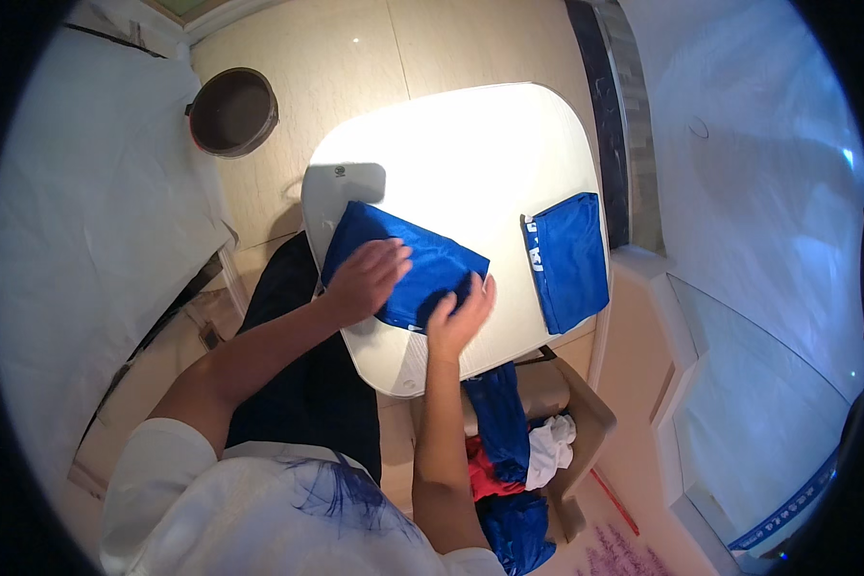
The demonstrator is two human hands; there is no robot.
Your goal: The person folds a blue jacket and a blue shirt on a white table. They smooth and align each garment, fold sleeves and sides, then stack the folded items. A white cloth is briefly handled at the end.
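Pale sheeting (739, 106) spans the far right side, with more along the left. White surface (509, 182) at centre, rounded corners, strongly lit at its far end. Tan chair (593, 413) just below the surface's near right edge, loaded with clothes. Blue cloth (422, 254) lies flat and slantwise on the left to middle part of the surface, toward the near side, under both hands; its outline is roughly rectangular. Folded blue bundle (574, 264) at the surface's right edge, apart from the cloth, pale marking down its left side. Round dark brown bin (232, 108) stands on the floor beyond the surface's far left corner. Left hand (368, 278): palm down over the middle of the cloth, fingers extended and close together, blurred; cannot tell how firmly it presses. Right hand (461, 317): at the cloth's near right edge, fingers and thumb spread; cannot tell whether the fingertips grip any fabric. On the chair: dark blue garment (501, 422) draped lengthwise, crumpled white cloth (550, 453) beside it, red cloth (488, 475) partly covered. Thin red rod (616, 503) slants just right of the chair.
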